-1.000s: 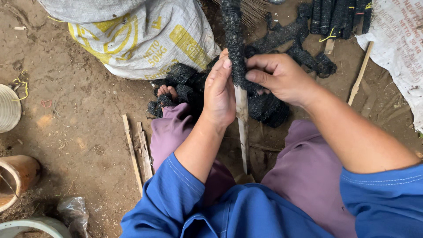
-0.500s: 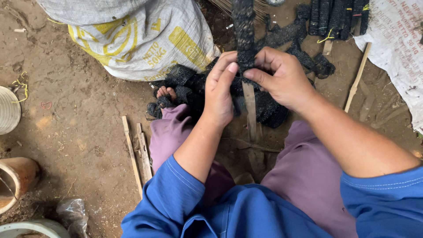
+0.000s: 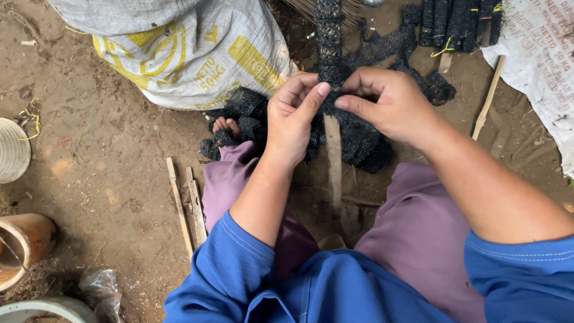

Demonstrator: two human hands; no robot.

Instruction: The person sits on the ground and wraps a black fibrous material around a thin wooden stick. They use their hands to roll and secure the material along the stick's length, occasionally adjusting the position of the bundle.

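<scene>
Both hands shifted up the bamboo stick (image 3: 332, 157), left hand (image 3: 291, 122) and right hand (image 3: 388, 104) pinching black netting (image 3: 330, 42) around it, white sack (image 3: 191, 51) far left.

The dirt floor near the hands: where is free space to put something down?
The widest bare dirt floor lies on the left, bordered by the white sack, the bamboo slats and the round basket edge. A narrow strip lies right of the thin stick. Around the left hand and right hand, black netting crowds the ground.
</scene>
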